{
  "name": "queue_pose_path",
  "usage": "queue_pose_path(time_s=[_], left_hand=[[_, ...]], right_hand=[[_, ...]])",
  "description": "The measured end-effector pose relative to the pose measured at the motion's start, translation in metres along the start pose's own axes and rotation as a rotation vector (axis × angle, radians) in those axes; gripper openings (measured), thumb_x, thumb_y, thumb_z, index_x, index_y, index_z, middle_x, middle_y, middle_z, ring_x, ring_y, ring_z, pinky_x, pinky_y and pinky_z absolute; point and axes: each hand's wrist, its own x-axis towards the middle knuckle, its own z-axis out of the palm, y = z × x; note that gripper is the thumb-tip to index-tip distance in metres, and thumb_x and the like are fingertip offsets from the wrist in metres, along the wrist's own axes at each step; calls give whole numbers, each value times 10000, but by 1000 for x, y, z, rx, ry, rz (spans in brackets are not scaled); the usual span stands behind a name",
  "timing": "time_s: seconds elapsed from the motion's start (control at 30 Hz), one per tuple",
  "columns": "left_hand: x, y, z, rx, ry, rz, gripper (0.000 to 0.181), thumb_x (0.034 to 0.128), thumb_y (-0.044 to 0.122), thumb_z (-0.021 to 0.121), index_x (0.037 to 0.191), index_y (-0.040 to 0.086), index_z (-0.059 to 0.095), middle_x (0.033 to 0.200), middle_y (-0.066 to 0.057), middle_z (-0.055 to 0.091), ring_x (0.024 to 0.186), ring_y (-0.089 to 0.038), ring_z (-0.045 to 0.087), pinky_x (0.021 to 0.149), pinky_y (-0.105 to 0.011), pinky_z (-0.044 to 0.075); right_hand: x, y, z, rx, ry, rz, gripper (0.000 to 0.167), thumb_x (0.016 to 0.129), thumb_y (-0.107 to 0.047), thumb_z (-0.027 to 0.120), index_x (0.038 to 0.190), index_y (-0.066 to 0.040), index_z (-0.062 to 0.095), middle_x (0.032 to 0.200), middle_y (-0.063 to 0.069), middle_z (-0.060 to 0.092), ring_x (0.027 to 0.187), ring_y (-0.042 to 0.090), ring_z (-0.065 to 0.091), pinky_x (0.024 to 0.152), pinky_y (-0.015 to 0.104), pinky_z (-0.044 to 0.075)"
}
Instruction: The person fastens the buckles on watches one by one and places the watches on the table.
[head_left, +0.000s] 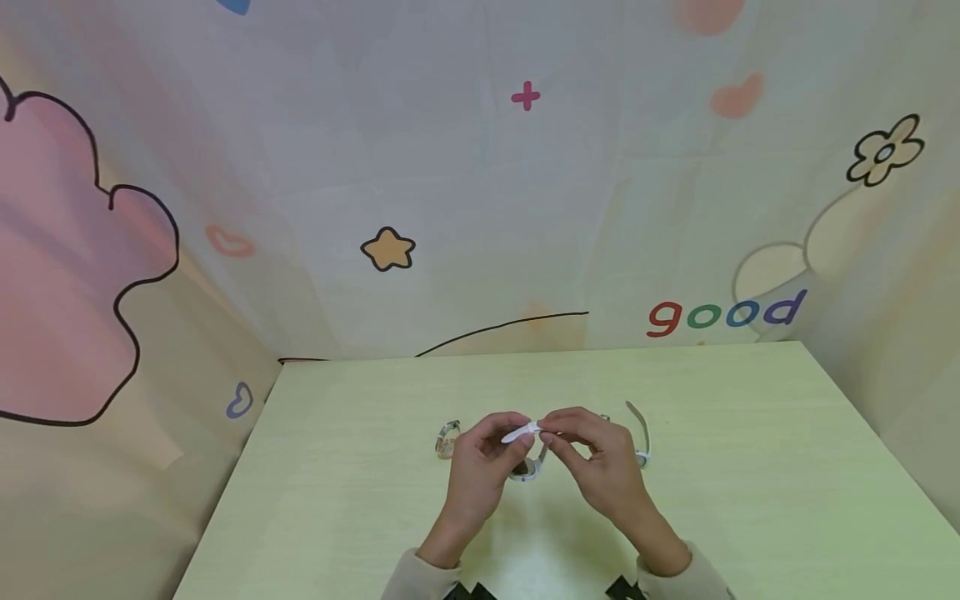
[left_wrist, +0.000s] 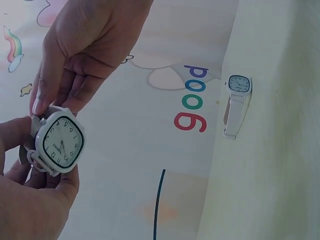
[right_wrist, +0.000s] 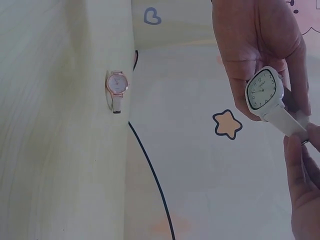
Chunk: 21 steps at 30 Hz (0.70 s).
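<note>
Both hands hold a white wristwatch (head_left: 519, 433) up over the table in the head view. My left hand (head_left: 478, 467) grips it by its case, fingers behind and thumb in front. With thumb and fingertips, my right hand (head_left: 609, 475) pinches the white strap (right_wrist: 282, 121). A pale, rounded-square dial (left_wrist: 63, 142) with dark numerals faces the left wrist camera. Between the hands, lower in the head view, a white-rimmed piece (head_left: 524, 472) with a dark middle shows; whether it belongs to the held watch I cannot tell. Fingers hide the clasp.
A rose-gold watch (right_wrist: 117, 83) with a round dial stands on the table (head_left: 360, 517), left of the hands. To their right is another white watch (left_wrist: 239, 85), its strap upright. A printed cloth backdrop (head_left: 450, 167) rises behind the table's far edge.
</note>
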Motion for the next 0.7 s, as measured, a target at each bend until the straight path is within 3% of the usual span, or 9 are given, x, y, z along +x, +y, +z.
queue_pose_path(time_s=[0.07,0.23,0.37,0.5,0.7], left_hand=[[0,-1,0,-14,-10,-2,219,915,140,700,1107,44,659,1071,-149,658,850,-77,636,726,-194,533],[1,-3,-3,14,-28,36,315,883,109,731,1164,29,616,1090,-146,638,939,-105,634,858,-236,541],[1,-3,-6,47,-11,55,294,868,110,748,1135,63,634,1095,-143,649,959,-131,631,907,-274,536],[1,-4,-8,64,-2,49,250,878,129,740,1108,76,659,1084,-142,663,955,-134,632,916,-279,528],[1,-4,-10,102,0,44,206,889,148,732,1086,108,685,1066,-113,684,949,-136,639,902,-285,520]], right_hand=[[0,1,-1,-4,3,-5,194,819,92,718,938,-60,740,929,91,718,897,94,680,756,159,557],[1,0,-4,37,52,-2,187,833,95,705,978,-20,727,929,124,704,851,103,685,769,181,568],[1,-2,-5,45,75,15,160,856,47,706,1005,-10,720,937,132,696,851,134,683,784,187,568],[0,-3,-6,52,36,58,197,868,63,685,1046,-22,698,968,123,686,888,135,676,778,191,569],[-1,-5,-7,-34,-39,104,240,882,22,690,1088,-101,691,1003,51,713,906,112,676,760,191,567]])
